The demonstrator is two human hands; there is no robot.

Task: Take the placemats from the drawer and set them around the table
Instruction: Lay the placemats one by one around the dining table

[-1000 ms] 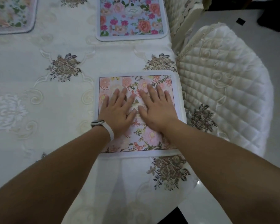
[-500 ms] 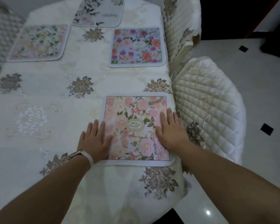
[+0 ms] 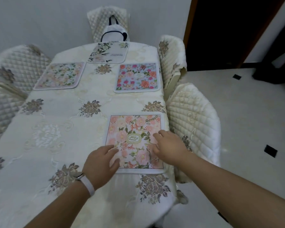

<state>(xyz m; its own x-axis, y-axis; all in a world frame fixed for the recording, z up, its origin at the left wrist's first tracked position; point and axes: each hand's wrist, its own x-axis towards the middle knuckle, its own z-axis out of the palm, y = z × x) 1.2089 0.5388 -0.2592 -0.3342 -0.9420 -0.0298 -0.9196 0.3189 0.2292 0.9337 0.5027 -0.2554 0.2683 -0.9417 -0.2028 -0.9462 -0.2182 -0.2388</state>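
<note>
A pink floral placemat [image 3: 132,129] lies flat near the table's right edge, close to me. My left hand [image 3: 100,163] hovers at its lower left corner, fingers relaxed and slightly bent, holding nothing. My right hand [image 3: 168,145] is over the mat's right side, fingers loose, also holding nothing. Farther off lie a blue floral placemat [image 3: 136,78] on the right, a pale floral placemat [image 3: 59,76] on the left, and a white-and-green placemat [image 3: 108,52] at the far end.
The table wears a cream embroidered tablecloth [image 3: 56,132]. Quilted cream chairs stand around it: one close on the right [image 3: 196,122], another behind it [image 3: 171,53], one at the far end [image 3: 105,20] with a white bag, others on the left [image 3: 15,63]. Tiled floor lies right.
Both hands have slid apart from the mat's centre to its sides and lifted off it. The view has pulled back, showing the whole table and all the mats.
</note>
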